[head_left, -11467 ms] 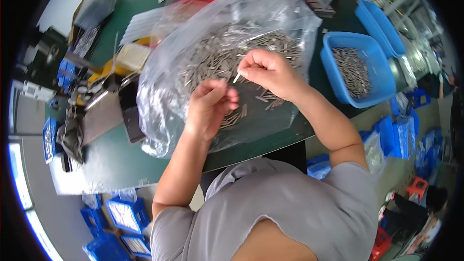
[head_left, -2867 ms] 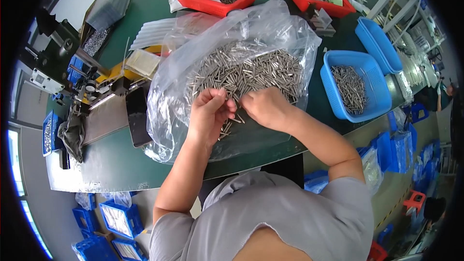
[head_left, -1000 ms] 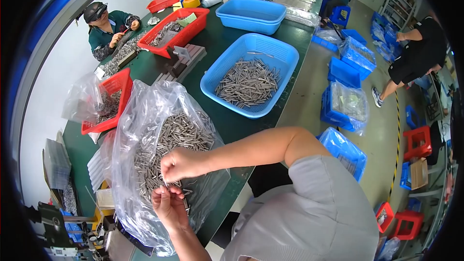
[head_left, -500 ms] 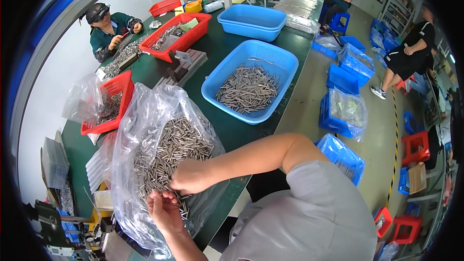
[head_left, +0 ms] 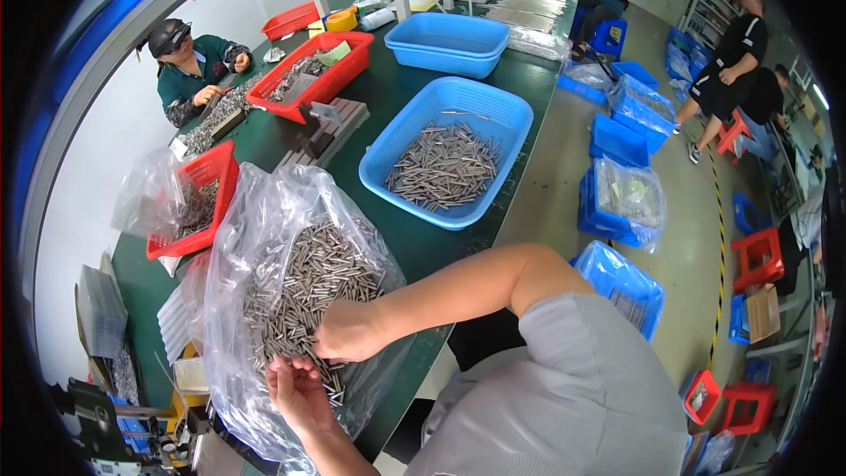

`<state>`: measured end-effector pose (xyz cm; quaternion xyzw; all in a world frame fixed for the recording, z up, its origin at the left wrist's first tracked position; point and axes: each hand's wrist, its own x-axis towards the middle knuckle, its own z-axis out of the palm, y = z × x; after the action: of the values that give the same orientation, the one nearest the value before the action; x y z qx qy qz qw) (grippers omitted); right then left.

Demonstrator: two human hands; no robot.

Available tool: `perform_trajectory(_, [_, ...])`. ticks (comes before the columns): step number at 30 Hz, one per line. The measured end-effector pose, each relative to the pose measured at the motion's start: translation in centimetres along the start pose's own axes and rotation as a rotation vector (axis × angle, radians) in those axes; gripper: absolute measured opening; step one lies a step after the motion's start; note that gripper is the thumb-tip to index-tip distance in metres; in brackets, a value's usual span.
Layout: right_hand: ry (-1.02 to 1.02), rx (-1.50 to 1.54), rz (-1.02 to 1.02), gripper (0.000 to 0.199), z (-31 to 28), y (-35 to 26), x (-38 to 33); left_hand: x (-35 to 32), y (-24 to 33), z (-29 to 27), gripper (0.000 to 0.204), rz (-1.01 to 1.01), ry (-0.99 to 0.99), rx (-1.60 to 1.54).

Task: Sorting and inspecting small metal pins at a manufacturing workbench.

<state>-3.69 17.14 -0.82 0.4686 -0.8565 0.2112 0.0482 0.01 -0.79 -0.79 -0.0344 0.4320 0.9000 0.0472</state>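
Note:
A clear plastic bag [head_left: 231,300] lies spread on the green workbench, heaped with short metal pins [head_left: 308,278]. At the near side of the heap, my left hand [head_left: 295,388] is palm up with its fingers curled together; whatever lies between the fingertips is too small to make out. My right hand [head_left: 351,331] reaches in from the right, just above the left one and against the pins. It is closed, with the fingertips turned down and hidden. Beyond the bag, a blue plastic basket [head_left: 377,154] contains more metal pins [head_left: 445,167].
Red baskets [head_left: 227,198] of metal parts stand left and behind, near a metal block fixture [head_left: 328,130]. Stacked blue tubs [head_left: 449,40] stand farther back. A co-worker [head_left: 189,70] sits across the bench [head_left: 352,181]. Blue crates [head_left: 621,286] line the floor at right.
The view has shifted slightly. My hands stay at the near side of the heap with little movement. On the right, a person in black has stepped along the aisle.

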Motion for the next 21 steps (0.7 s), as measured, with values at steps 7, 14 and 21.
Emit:
perform_trajectory(7, [-0.055, 0.006, -0.056, 0.020, -0.4, -0.7, -0.2, 0.0, 0.1, 0.1, 0.010, -0.005, 0.003, -0.017])
perform_trajectory(14, [0.015, -0.067, -0.056, 0.012, -0.7, 0.2, -0.3, 0.3, 0.0, 0.1, 0.010, 0.000, 0.010, -0.016])
perform_trajectory(21, [-0.009, -0.172, -0.031, 0.011, -0.2, -0.5, -0.5, 0.2, -0.1, 0.1, 0.010, -0.008, -0.005, -0.004])
